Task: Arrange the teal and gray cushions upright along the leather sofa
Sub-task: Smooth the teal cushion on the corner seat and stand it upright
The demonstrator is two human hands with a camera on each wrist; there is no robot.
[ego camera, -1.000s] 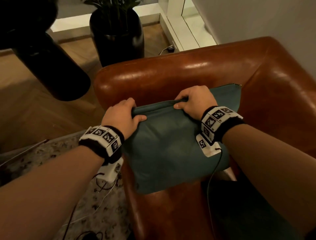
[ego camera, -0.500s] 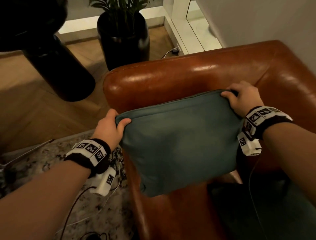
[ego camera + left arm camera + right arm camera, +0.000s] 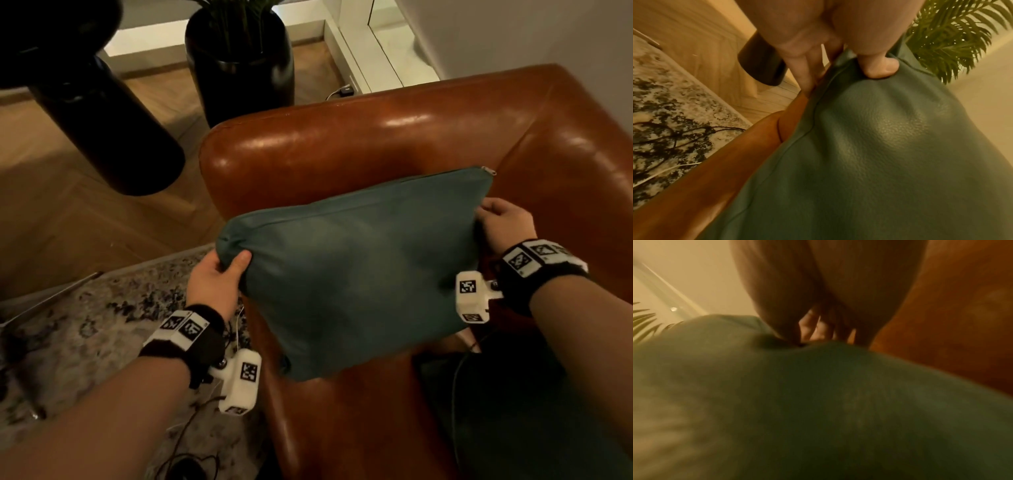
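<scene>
Both hands have slid outward to the teal cushion's (image 3: 356, 274) 2 sides.
Left hand (image 3: 214, 282) pinches its left corner, right hand (image 3: 505, 226) grips its right edge; cushion leans in the leather sofa's (image 3: 376, 137) armrest corner. Standing step; next, settle it upright, then release.

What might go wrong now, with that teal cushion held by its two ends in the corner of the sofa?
1. The teal cushion sits by the sofa arm; the left hand only pinches its corner, so it might slump toward the rug if let go.
2. The right hand holds the far edge near the zipper, which could rub the leather.
3. Wrist cables trail below and may snag.
</scene>
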